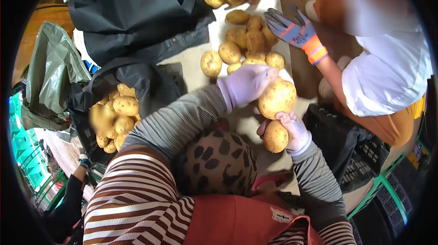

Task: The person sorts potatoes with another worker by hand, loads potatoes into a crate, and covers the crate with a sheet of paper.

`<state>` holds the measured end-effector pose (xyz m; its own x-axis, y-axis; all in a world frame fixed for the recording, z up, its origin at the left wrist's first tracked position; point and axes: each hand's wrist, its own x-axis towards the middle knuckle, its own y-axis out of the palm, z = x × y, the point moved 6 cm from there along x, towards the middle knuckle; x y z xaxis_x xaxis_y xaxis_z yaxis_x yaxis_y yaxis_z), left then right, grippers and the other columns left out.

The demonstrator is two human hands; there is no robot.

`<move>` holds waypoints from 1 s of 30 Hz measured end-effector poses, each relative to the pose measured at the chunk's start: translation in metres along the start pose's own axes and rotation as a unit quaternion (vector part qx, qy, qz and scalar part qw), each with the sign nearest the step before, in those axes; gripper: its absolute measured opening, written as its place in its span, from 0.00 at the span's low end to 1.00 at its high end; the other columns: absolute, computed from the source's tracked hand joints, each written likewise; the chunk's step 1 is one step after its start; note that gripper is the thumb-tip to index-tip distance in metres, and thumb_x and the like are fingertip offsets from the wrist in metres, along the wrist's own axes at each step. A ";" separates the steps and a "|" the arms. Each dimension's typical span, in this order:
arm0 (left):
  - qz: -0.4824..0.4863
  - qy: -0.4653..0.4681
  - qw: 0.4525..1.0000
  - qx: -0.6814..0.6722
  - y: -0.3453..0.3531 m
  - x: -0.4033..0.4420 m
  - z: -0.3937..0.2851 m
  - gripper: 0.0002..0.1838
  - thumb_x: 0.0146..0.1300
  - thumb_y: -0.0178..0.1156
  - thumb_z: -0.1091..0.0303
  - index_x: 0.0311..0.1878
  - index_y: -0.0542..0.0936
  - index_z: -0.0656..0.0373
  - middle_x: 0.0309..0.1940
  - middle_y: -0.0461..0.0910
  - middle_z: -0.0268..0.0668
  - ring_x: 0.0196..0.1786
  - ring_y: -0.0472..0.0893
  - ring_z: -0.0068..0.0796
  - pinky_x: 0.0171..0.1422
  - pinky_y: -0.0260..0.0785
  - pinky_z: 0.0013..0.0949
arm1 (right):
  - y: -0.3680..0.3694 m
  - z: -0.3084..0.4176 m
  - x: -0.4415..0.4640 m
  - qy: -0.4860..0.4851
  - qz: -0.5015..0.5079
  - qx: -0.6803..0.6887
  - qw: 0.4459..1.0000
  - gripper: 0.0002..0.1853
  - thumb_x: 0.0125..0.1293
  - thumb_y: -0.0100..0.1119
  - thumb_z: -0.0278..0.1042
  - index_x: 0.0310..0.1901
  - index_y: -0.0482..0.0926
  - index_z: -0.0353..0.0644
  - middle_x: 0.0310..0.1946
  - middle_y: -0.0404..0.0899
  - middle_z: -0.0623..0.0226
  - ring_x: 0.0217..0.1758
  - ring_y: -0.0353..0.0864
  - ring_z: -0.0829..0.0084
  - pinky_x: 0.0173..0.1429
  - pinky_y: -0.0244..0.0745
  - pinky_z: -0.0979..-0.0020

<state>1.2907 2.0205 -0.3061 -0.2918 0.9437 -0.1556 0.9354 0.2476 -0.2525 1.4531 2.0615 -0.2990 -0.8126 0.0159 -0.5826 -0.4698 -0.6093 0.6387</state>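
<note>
My left hand point(246, 85), in a pale lavender glove, is closed at the upper edge of a large potato point(277, 98), its fingertips against the skin. Just below, my right hand point(295, 131), in a similar glove, grips a smaller potato point(276, 136). The right thumb lies between the two potatoes and touches the underside of the large one. Some fingers of both hands are hidden behind the potatoes. Beyond my left hand, several potatoes point(229, 52) lie grouped on a white sheet point(220, 16).
A black-lined crate of potatoes point(125, 105) stands at left, below a large black bag point(137, 12). Another person's grey-and-orange gloves point(294, 32) reach over the sheet from the right. A black crate point(360, 167) sits at lower right. Spotted fabric point(219, 160) bulges below my forearms.
</note>
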 end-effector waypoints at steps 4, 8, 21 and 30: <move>-0.085 -0.091 0.954 -0.273 -0.044 -0.021 0.006 0.18 0.75 0.49 0.58 0.48 0.80 0.64 0.38 0.84 0.39 0.35 0.81 0.26 0.41 0.76 0.28 | -0.019 -0.011 -0.029 0.037 -0.019 -0.012 0.999 0.32 0.63 0.61 0.46 0.61 0.70 0.28 0.51 0.80 0.48 0.35 0.85 0.63 0.39 0.81 0.66; -0.288 -0.006 0.808 -0.515 -0.126 -0.041 0.022 0.19 0.74 0.47 0.63 0.55 0.77 0.69 0.39 0.84 0.43 0.37 0.82 0.32 0.48 0.77 0.32 | -0.042 -0.003 -0.060 0.052 -0.024 -0.042 0.997 0.33 0.60 0.64 0.46 0.60 0.70 0.30 0.52 0.79 0.52 0.36 0.85 0.64 0.40 0.82 0.67; -0.373 -0.192 0.818 -0.394 -0.064 -0.094 0.057 0.16 0.72 0.50 0.61 0.50 0.76 0.64 0.37 0.81 0.39 0.37 0.80 0.30 0.47 0.75 0.34 | -0.089 -0.055 -0.076 0.143 -0.010 0.048 0.988 0.34 0.63 0.63 0.33 0.69 0.62 0.38 0.56 0.76 0.51 0.40 0.85 0.59 0.47 0.82 0.63; 0.006 -0.419 0.813 -0.404 0.023 -0.093 0.090 0.24 0.74 0.49 0.55 0.61 0.73 0.67 0.52 0.79 0.44 0.55 0.80 0.37 0.64 0.71 0.41 | -0.050 -0.062 -0.023 0.197 -0.019 0.055 0.979 0.32 0.69 0.55 0.27 0.73 0.57 0.42 0.55 0.75 0.62 0.38 0.84 0.68 0.46 0.83 0.66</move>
<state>1.3210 1.9184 -0.3834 0.0011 0.5502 -0.8350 0.6669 0.6218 0.4106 1.5168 2.0426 -0.3491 -0.6085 -0.2825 -0.7416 -0.5496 -0.5242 0.6505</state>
